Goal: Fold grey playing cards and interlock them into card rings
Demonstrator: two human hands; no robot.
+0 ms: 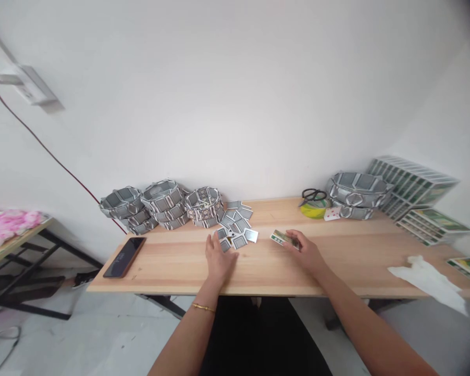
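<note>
My right hand (308, 255) grips a small green-and-white playing card box (279, 237) low over the wooden table (258, 271). My left hand (220, 260) is open, thumb and fingers apart, at the near side of a loose spread of playing cards (238, 224). Most of these cards lie with patterned grey backs up; whether my left fingers touch the nearest ones I cannot tell. Just behind the spread stands a round bowl-like ring folded from cards (204, 206).
Stacked grey card rings (164, 203) stand at the back left, others (354, 194) at the back right. A phone (124, 257) lies left. Black scissors (314, 195) rest by yellow tape (313, 210). Stacked card boxes (419, 180) and a crumpled tissue (426, 277) are right.
</note>
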